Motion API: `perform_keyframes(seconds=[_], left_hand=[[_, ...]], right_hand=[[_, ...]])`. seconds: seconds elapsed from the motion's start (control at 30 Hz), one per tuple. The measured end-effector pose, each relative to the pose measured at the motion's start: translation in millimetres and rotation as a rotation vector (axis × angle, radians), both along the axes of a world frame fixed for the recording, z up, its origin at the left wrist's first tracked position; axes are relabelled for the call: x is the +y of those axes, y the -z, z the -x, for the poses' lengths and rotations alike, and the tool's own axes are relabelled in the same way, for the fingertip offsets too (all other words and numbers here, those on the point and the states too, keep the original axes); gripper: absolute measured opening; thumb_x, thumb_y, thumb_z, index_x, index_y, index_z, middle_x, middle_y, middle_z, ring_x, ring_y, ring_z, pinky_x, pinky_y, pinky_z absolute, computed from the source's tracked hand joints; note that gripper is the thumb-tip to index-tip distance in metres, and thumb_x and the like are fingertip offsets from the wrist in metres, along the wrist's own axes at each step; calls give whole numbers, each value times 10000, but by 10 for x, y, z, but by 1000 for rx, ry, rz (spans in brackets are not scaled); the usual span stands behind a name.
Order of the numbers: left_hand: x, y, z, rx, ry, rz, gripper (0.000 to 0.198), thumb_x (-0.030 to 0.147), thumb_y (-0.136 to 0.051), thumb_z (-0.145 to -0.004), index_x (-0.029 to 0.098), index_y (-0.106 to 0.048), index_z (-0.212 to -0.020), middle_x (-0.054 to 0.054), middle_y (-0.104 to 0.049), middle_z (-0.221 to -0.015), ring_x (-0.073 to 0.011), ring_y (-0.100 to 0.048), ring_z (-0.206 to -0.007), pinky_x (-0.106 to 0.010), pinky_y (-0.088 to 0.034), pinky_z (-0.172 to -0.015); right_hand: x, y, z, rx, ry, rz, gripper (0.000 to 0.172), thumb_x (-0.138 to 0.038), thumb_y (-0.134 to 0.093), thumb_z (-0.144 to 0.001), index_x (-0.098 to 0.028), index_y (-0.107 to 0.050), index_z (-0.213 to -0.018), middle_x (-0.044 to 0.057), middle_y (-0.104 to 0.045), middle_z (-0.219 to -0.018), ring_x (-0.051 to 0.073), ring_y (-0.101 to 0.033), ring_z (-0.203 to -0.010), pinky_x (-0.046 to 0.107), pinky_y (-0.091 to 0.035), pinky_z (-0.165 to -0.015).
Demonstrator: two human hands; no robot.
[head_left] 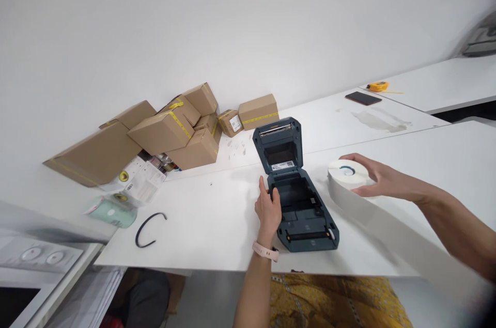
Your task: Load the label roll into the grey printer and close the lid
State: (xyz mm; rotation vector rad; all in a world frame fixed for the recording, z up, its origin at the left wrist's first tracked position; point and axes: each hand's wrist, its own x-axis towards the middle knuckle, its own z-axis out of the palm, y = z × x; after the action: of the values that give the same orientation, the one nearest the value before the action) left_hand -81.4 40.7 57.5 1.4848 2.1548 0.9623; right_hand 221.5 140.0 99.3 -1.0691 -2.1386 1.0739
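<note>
A dark blue-grey label printer lies on the white table with its lid raised. My left hand grips the printer's left side, thumb at the rim and fingers along the outer wall. To the right of the printer, my right hand is closed round the side of a white paper label roll with a blue ring in its core. A long strip of paper runs loose from the roll toward the lower right, blurred at its end. No roll sits inside the printer's compartment.
Several cardboard boxes are piled at the back left. A headband and a mint-green pack lie at the left. Farther back on the right are a black phone and a yellow tape measure. The table's front edge is close to me.
</note>
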Motion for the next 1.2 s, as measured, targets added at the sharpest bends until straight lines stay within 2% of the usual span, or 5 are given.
perform_keyframes(seconds=[0.13, 0.3, 0.6, 0.87, 1.2], left_hand=[[-12, -23, -9, -2, -6, -4, 612, 412, -341, -1027, 177, -234, -1583, -144, -712, -1205, -301, -651, -1149, -436, -433, -999], [-41, -76, -25, -23, 4, 32, 613, 389, -322, -1022, 169, -220, -1585, -164, -676, -1313, -330, -635, -1186, -472, -428, -1003], [2, -35, -1, -96, -25, 36, 590, 412, -311, -1023, 232, -261, -1582, -108, -727, -1222, -301, -664, -1137, -464, -428, -1020], [25, -22, 3, -218, -77, 11, 598, 433, -401, -992, 265, -322, -1560, -78, -581, -1474, -261, -588, -1288, -404, -435, -1075], [50, 95, 40, -369, -39, -42, 605, 465, -472, -973, 207, -421, -1518, -118, -550, -1499, -240, -559, -1316, -333, -449, -1077]], right_hand=[[-103, -288, 353, 152, -210, 31, 727, -524, -758, -690, -262, -470, -1303, 92, -648, -1229, 313, -626, -1118, 389, -516, -924], [-107, -419, 1090, -80, -377, -127, 638, -364, -749, -644, -236, -533, -1231, 82, -641, -1222, 301, -623, -1093, 377, -511, -912], [19, -236, 1430, -423, -447, -252, 702, -377, -739, -618, -221, -546, -1275, 123, -643, -1269, 356, -651, -1064, 426, -513, -859], [93, 38, 1652, -634, -411, -247, 776, -411, -759, -570, -200, -568, -1292, 158, -678, -1218, 410, -649, -1079, 500, -508, -870], [247, 186, 1689, -615, -411, -254, 768, -545, -790, -597, -200, -627, -1263, 157, -678, -1280, 412, -632, -1174, 489, -506, -938]])
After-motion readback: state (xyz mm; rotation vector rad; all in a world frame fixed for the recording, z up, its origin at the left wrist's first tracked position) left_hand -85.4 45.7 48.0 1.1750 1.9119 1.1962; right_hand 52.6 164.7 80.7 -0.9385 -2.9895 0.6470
